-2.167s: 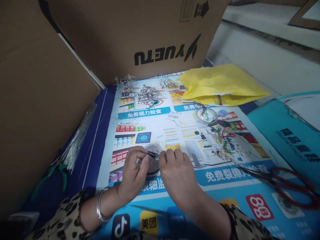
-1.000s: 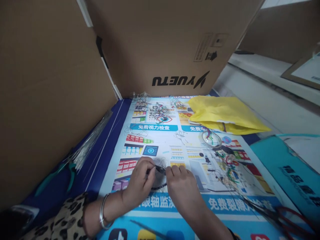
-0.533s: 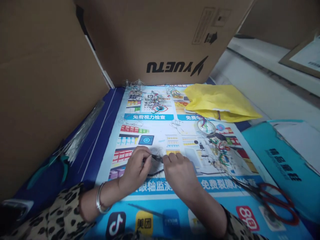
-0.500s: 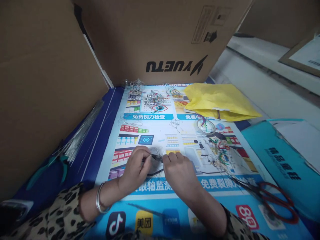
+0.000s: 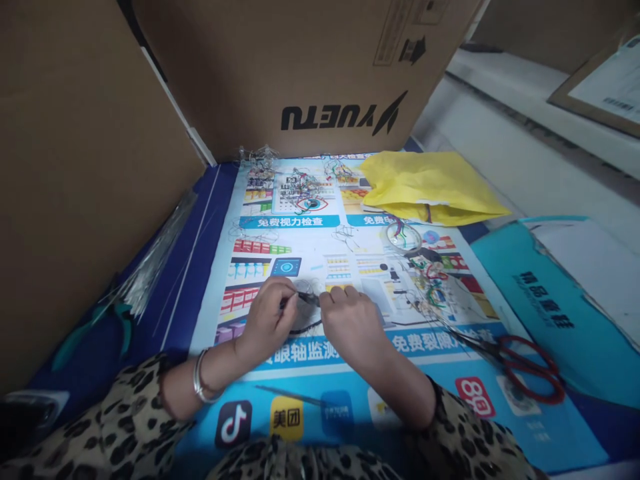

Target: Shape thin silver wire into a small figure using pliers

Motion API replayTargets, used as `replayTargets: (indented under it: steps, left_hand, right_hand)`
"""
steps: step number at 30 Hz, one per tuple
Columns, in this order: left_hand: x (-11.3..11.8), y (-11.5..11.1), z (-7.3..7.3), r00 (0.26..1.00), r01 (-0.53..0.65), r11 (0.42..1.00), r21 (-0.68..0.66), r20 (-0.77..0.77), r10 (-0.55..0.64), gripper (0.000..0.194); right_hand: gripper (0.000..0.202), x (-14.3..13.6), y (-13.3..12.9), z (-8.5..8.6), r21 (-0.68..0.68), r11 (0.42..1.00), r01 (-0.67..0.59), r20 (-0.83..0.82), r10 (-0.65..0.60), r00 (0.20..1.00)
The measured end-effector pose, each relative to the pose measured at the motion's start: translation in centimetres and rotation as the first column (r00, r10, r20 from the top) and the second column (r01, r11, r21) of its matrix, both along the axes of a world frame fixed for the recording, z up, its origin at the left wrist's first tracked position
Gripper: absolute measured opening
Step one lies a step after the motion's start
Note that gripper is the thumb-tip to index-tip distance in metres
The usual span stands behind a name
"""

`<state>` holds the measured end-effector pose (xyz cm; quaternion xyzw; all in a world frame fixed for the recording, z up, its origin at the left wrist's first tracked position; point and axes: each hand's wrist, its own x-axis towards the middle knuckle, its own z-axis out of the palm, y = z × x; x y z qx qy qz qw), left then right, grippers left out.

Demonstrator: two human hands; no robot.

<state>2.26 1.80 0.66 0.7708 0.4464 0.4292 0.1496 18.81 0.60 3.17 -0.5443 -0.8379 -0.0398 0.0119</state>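
Observation:
Over the printed poster mat point(image 5: 310, 267) my two hands work close together. The fingers of my left hand point(image 5: 273, 310) are closed around a dark, thin-tipped piece point(image 5: 306, 297) that points to the right, its kind unclear. My right hand point(image 5: 350, 323) is closed at the other end of this piece, knuckles up; what its fingertips pinch is hidden. Fine wire seems to loop up between the hands, too faint to follow. Red-handled scissors point(image 5: 530, 370) lie right of my right hand, their blades beside a tangle of coloured wires point(image 5: 435, 287).
Teal-handled pliers point(image 5: 95, 330) and a bundle of straight wires point(image 5: 150, 267) lie at the left. Wire tangles point(image 5: 303, 183) sit at the back. A yellow bag point(image 5: 430, 187), a clear ring point(image 5: 403, 237) and a teal box panel point(image 5: 535, 287) are to the right. Cardboard point(image 5: 300, 67) walls the back.
The whole view has shifted slightly, so things sit a little higher and further left. Both hands keep nearly the same pose and grip, with the fingertips still close together.

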Motion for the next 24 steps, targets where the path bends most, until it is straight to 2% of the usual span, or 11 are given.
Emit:
replayTargets:
  steps: [8,14,19,24]
  left_hand:
    - [0.0,0.8,-0.3,0.999,-0.042,0.999,0.017,0.003,0.041,0.009]
    - [-0.2,1.4,-0.3,0.994,-0.088,0.996,0.019,0.068,0.087,0.011]
    - [-0.6,1.7,-0.1,0.989,-0.067,0.996,-0.054,0.131,0.073,0.013]
    - [-1.0,1.9,0.0,0.985,-0.031,0.994,-0.108,0.165,0.049,0.013]
  right_hand:
    - [0.006,0.5,0.1,0.2,0.053,0.999,0.012,-0.004,-0.012,1.000]
    - [0.016,2.9,0.8,0.3,0.060,0.998,0.026,-0.123,-0.019,0.992]
    - [0.026,5.1,2.5,-0.8,0.056,0.989,0.137,-0.088,-0.132,0.987]
    - [0.023,5.7,3.5,-2.1,0.070,0.987,0.147,-0.066,-0.142,0.988]
